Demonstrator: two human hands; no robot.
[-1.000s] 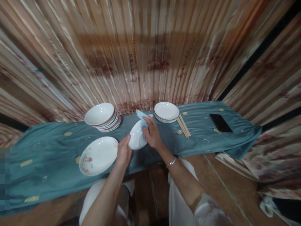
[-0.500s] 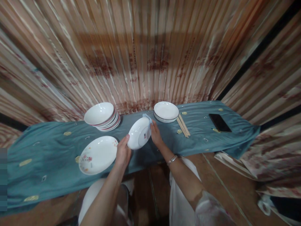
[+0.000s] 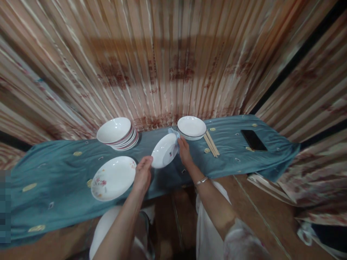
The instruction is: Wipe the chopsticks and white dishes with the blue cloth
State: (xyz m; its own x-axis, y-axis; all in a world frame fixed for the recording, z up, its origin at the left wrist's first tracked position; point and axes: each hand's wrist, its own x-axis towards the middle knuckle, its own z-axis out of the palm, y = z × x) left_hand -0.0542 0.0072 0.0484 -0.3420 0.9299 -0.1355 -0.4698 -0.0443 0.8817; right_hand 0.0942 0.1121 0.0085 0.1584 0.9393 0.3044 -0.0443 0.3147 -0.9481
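A small white plate (image 3: 162, 151) is held tilted above the table, its underside with a small dark mark turned toward me. My left hand (image 3: 143, 172) pinches the plate's left edge. On the opposite side, my right hand (image 3: 184, 150) grips the rim through a light blue cloth (image 3: 175, 133). Left of my left hand lies a large oval plate (image 3: 115, 180) with a floral pattern. Behind it stands a stack of white bowls (image 3: 116, 131) with red rims. Just past my right hand is a stack of small plates (image 3: 192, 127) with dark rims.
Wooden chopsticks (image 3: 211, 144) lie beside the small plate stack. Farther right rests a black phone (image 3: 254, 140). A teal cloth (image 3: 67, 177) with yellow motifs covers the table. Patterned curtains (image 3: 168, 65) hang close behind it.
Both hands have shifted slightly right with the small plate. The plate has turned a little, and the cloth has moved right along with its rim.
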